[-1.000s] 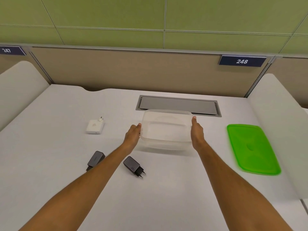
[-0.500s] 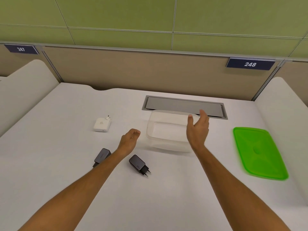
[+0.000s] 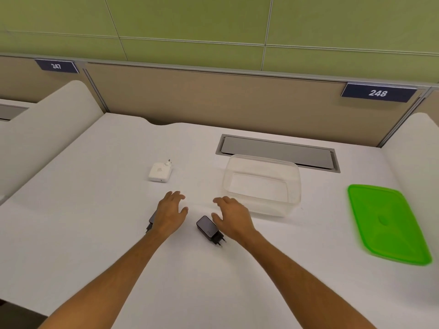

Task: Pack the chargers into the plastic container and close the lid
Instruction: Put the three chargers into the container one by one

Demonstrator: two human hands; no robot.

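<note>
A clear plastic container stands open and empty on the white desk. Its green lid lies flat to the right. A white charger sits further back on the left. A dark charger with its plug pointing toward me lies between my hands. Another dark charger is mostly hidden under my left hand, which hovers over it with fingers spread. My right hand is open, fingers apart, just right of the middle charger and left of the container.
A grey cable hatch is set in the desk behind the container. White side dividers rise on both sides, and a beige partition with number plates 247 and 248 runs along the back.
Both hands left the container's sides and came back toward me, down to the two dark chargers. The view shifted right and downward.
</note>
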